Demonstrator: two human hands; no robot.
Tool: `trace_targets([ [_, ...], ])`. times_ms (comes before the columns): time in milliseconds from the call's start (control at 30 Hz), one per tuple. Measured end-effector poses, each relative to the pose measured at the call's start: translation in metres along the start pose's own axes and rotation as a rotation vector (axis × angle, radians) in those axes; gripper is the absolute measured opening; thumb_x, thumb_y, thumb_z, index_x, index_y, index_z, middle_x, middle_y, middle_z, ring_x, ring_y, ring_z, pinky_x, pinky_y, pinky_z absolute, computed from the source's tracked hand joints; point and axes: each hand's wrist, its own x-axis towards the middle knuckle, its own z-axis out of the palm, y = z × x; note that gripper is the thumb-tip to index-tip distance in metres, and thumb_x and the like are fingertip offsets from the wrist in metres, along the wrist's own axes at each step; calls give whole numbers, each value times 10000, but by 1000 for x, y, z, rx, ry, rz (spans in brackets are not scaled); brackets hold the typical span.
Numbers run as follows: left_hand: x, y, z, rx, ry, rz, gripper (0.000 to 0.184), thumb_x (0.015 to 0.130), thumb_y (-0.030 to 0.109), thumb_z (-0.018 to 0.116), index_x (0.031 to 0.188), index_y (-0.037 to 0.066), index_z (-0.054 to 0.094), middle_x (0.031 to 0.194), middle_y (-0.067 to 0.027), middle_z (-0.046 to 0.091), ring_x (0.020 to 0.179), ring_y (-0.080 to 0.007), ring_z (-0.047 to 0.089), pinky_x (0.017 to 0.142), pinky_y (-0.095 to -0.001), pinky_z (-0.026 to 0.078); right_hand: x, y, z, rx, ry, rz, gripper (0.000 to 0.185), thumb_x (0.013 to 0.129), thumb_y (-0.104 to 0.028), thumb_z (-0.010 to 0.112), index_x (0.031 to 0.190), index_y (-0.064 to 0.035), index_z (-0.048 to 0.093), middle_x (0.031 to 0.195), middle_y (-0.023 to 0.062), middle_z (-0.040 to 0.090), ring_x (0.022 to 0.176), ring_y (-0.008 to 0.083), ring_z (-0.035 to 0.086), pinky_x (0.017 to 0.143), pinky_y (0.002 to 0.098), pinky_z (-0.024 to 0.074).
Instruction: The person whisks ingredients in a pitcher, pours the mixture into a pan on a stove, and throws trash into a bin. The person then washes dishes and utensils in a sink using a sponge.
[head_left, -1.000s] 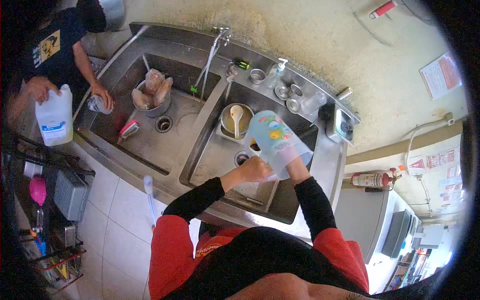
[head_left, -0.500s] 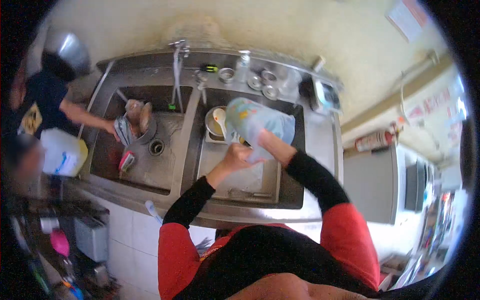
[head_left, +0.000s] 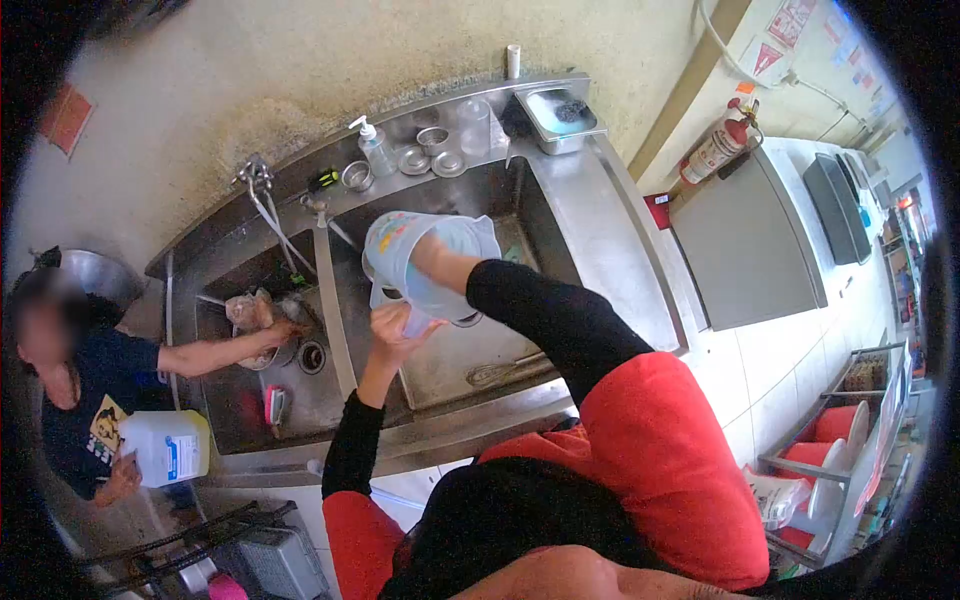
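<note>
A translucent plastic pitcher (head_left: 388,243) with a coloured print lies tipped on its side over the right sink basin, its mouth turned toward me. My left hand (head_left: 398,332) is closed round its handle. My right hand (head_left: 442,262) reaches inside the pitcher. The fingers of that hand are hidden by the wall, so whether they hold anything does not show. Behind the pitcher, part of a metal container is covered from view. On the basin floor below rests a wire whisk (head_left: 508,370).
At the left basin (head_left: 240,420) a co-worker reaches in with one hand and steadies a large jug (head_left: 168,447) with the other. A pump bottle (head_left: 375,150), small metal bowls (head_left: 357,176) and a metal tray (head_left: 560,118) line the back ledge. A faucet (head_left: 258,178) stands behind the divider.
My view has turned, showing more of the right side. The pitcher's mouth now faces me more, with my right hand still inside. The co-worker's arm has shifted in the left basin.
</note>
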Motion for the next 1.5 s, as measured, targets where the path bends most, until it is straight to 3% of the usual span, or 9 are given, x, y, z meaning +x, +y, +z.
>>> trace_targets([
  [467, -11, -3, 16, 210, -232, 59, 318, 587, 348, 684, 534, 78, 524, 474, -49, 512, 420, -177, 520, 400, -268, 403, -32, -2, -12, 819, -132, 146, 469, 824, -394, 330, 1166, -75, 356, 1168, 115, 404, 1039, 230, 423, 889, 370, 339],
  [600, 27, 7, -10, 205, -427, 112, 351, 617, 411, 637, 547, 84, 531, 477, -55, 518, 429, -192, 530, 416, -293, 421, -42, 50, -22, -65, 299, -146, 438, 816, -321, 380, 1164, -55, 363, 1138, 106, 438, 1028, 258, 429, 868, 387, 360],
  [833, -8, -23, 16, 310, -377, 79, 386, 622, 446, 620, 540, 76, 549, 458, -80, 514, 415, -229, 523, 422, -324, 425, -60, 22, -36, -35, 155, 59, 446, 819, -289, 380, 1193, -53, 320, 1158, 96, 416, 1041, 256, 420, 860, 393, 367],
  [900, -8, -20, 7, 246, -454, 2, 400, 623, 435, 630, 530, 56, 545, 455, -89, 514, 423, -253, 519, 417, -328, 414, -54, -7, -37, 952, 186, 183, 442, 812, -268, 401, 1176, -29, 326, 1153, 105, 412, 1034, 241, 425, 866, 376, 363],
  [1100, 23, -40, -38, -204, -623, -494, 357, 654, 340, 654, 554, 13, 549, 410, -71, 457, 365, -136, 424, 405, -278, 363, -83, 10, -15, -402, -5, 3, 248, 742, -188, 467, 961, -84, 523, 948, 95, 531, 852, 217, 532, 707, 366, 441],
  [1200, 19, -34, -30, -477, -656, -688, 377, 658, 318, 657, 507, 1, 520, 397, -65, 421, 384, -90, 365, 396, -279, 343, -62, -23, -54, -2245, -952, -820, 132, 654, -153, 498, 705, -87, 599, 810, 95, 566, 692, 198, 579, 581, 353, 466],
  [1367, -16, -58, -2, -395, -537, -789, 412, 669, 334, 637, 519, -22, 493, 435, -105, 427, 418, -100, 400, 415, -285, 340, -62, 28, -79, -2128, -866, -662, 185, 730, -162, 455, 785, -20, 560, 803, 117, 555, 650, 219, 558, 553, 356, 453],
  [1433, -37, -68, 12, -197, -597, -734, 416, 674, 341, 629, 537, -28, 491, 452, -119, 434, 428, -111, 412, 424, -286, 342, -59, 61, -90, -1546, -556, 354, 226, 761, -201, 445, 816, -10, 553, 804, 117, 562, 646, 201, 542, 585, 327, 441],
  [1500, -67, -80, 27, 23, -553, -901, 445, 675, 376, 614, 563, -36, 489, 473, -144, 440, 440, -167, 458, 446, -304, 359, -58, 97, -121, -1130, -419, 219, 299, 744, -271, 483, 859, 0, 540, 790, 118, 570, 669, 193, 533, 607, 311, 435],
])
